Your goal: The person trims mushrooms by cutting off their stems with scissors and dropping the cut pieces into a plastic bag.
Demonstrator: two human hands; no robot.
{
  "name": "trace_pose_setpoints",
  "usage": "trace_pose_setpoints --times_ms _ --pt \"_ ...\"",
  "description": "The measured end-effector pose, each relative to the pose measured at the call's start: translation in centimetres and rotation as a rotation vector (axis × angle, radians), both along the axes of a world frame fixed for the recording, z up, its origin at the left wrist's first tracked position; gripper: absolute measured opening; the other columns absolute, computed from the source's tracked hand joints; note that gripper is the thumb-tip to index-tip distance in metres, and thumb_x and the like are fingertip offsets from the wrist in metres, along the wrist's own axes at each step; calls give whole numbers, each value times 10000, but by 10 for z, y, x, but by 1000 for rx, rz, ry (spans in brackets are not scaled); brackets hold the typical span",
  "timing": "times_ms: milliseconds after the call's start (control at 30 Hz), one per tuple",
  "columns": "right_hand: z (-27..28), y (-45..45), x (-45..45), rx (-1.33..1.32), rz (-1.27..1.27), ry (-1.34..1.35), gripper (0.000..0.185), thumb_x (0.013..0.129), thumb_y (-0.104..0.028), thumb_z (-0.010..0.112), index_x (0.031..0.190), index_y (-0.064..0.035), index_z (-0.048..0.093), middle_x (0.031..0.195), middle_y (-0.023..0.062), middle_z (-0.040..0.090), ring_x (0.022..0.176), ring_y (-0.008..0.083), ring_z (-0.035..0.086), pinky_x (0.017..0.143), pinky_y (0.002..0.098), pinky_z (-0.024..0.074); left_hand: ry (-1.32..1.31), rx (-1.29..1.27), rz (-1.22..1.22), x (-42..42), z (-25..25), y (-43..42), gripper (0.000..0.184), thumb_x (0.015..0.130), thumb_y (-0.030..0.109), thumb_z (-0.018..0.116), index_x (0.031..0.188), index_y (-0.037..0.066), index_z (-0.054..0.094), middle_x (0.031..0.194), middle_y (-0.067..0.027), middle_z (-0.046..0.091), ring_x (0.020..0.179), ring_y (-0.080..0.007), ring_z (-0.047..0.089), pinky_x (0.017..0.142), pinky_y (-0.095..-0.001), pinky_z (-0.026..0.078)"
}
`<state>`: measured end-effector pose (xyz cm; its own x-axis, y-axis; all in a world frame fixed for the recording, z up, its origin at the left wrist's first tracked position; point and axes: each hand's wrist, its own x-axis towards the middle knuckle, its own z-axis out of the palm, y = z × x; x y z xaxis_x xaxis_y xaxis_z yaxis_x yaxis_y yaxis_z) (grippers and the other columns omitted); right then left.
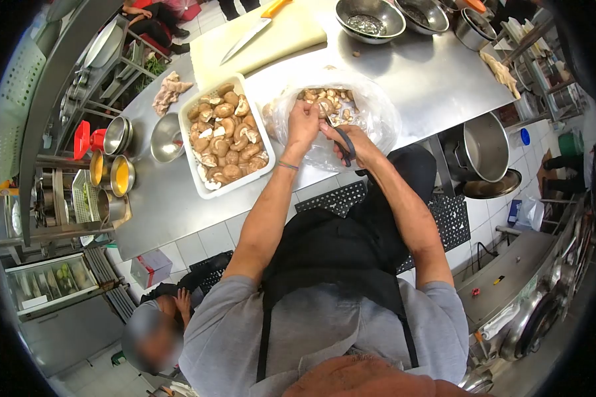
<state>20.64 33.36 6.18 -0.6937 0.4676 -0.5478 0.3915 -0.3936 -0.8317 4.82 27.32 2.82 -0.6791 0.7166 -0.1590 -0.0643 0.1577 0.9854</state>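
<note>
Over a clear plastic bag [384, 119] of mushroom pieces, my left hand [302, 128] pinches a brown-capped mushroom [324, 106]. My right hand [359, 144] is closed around dark-handled scissors [344, 147], their blades pointing at that mushroom. Fingers partly cover where blades and mushroom meet, so I cannot tell whether they touch. Left of the bag, a white rectangular tub [207, 183] is heaped with whole brown mushrooms [226, 135], some showing pale undersides.
A knife [246, 41] lies on a yellowish cutting board [285, 43] at the back. Metal bowls [371, 18] stand back right; another bowl [167, 137] and a crumpled cloth [171, 92] are left. A large pot [486, 147] is below right. A person [153, 331] sits lower left.
</note>
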Motion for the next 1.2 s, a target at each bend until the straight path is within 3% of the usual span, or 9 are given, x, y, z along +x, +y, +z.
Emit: trace_pose_setpoints --times_ms 267,467,667,767,833,933,1033,1133,1200 --pt "-3 -9 0 37 -59 85 553 803 -547 849 762 -42 627 594 25 559 433 105 532 348 261 404 -75 2 -19 0 -1 -1 199 1001 153 608 1024 -41 567 858 -127 665 692 -180 672 579 -307 539" --pt "6 11 4 61 27 59 512 801 -473 877 748 -32 623 553 33 551 403 114 520 337 270 408 -308 63 -111 -9 7 -10 193 1007 171 596 1052 -14 562 920 -110 648 744 -206 652 614 -323 546" --pt "21 16 20 10 -155 215 481 913 -450 777 861 2 622 629 34 566 476 123 572 376 284 466 -457 45 -15 -20 27 -7 207 1019 149 473 1112 -31 513 1113 -177 597 758 -264 657 625 -385 559" --pt "15 23 20 96 -305 299 451 908 -429 786 923 0 646 646 10 563 517 97 573 411 253 471 -378 20 -98 -19 8 -2 250 1013 140 473 1208 -9 524 1150 -154 587 874 -292 674 728 -408 573" --pt "26 19 21 125 -281 257 424 909 -406 789 942 -5 655 647 -1 561 513 88 563 416 246 468 -276 3 -127 -17 11 -3 273 1014 186 533 1201 -2 601 1081 -125 642 928 -273 670 781 -398 561" --pt "29 19 20 133 -284 282 366 913 -357 792 978 -17 672 654 -12 566 509 72 550 425 236 464 438 -59 -172 -10 -11 17 313 955 237 657 1111 -34 657 959 -168 686 900 -307 674 773 -425 547" --pt "35 27 25 135 -312 331 355 937 -342 767 1007 -13 655 693 6 584 543 99 574 462 258 496 850 -142 -195 9 0 34 403 862 278 770 1057 -61 676 898 -237 688 915 -387 667 798 -470 539" --pt "35 28 26 149 -328 271 350 936 -343 768 1018 -21 658 707 8 587 554 97 577 462 257 493 989 -246 -174 23 -4 46 444 802 287 814 1022 -74 677 923 -290 669 933 -446 652 802 -520 535" --pt "34 25 27 180 -328 277 342 940 -333 763 1025 -18 662 692 0 573 546 89 562 454 251 478 1002 -257 -152 32 2 49 341 835 293 769 1010 12 684 1018 -232 670 1019 -417 630 847 -518 528"
